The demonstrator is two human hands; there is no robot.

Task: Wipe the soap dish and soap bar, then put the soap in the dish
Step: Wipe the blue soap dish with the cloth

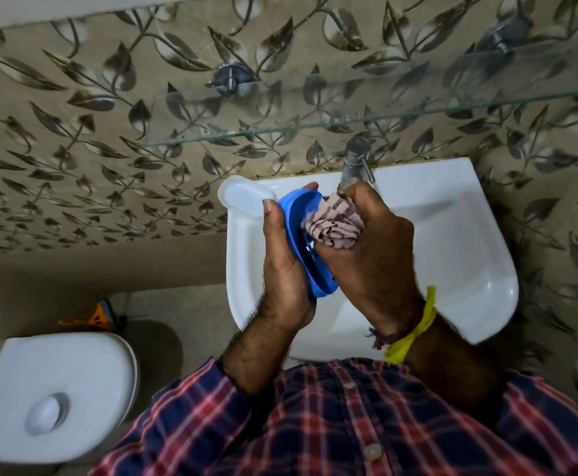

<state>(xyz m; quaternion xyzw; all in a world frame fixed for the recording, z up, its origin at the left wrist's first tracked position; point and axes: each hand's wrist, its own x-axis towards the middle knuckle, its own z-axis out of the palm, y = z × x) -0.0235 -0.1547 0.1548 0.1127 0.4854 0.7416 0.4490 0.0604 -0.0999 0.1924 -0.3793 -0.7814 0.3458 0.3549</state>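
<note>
He's only partway in: left hand is gripping the blue soap dish over the sink, right hand is scrubbing it with a bunched cloth, and no soap bar is showing anywhere, maybe under the white lid at 10 o'clock.

The soap dish is bright blue, with slots cut through its floor. The cloth bunched against it is pale pink-beige with dark maroon stripes. The sink is glossy white, and the lid resting on its corner is a milky, translucent white. The tap is dull silver metal. The wall tiles are beige-brown, patterned with dark brown leaves on thin trailing stems. The shirt is checked in navy, red and white. The wrist band is yellow, beside a dark maroon thread. The toilet tank is white with a silver button.
</note>
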